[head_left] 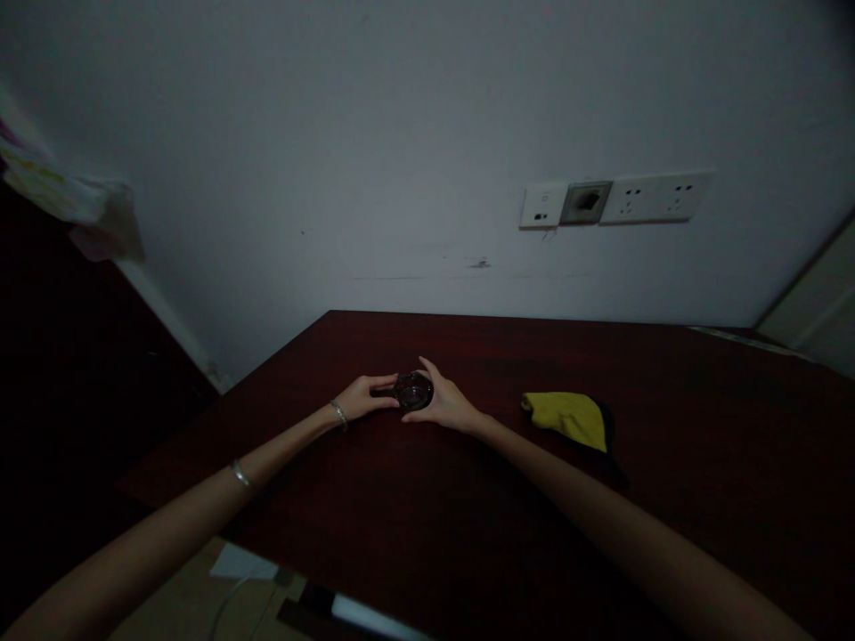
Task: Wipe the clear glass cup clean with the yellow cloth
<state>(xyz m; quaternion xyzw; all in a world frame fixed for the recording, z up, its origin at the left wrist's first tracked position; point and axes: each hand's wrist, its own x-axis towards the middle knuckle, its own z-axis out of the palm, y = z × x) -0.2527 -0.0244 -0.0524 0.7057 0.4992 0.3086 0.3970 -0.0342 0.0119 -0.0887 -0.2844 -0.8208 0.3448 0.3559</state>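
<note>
From where I stand, both hands, left (369, 397) and right (451, 403), clamp a small dark glass piece (414, 392) from opposite sides, inward of the bench's (374, 499) back-left corner, presumably steadying its rounded form. Yellow cloth (567, 417) lies well apart, rightward, leaving them room.

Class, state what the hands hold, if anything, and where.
The left hand and right hand hold a dark, glassy object by its opposite sides.
</note>
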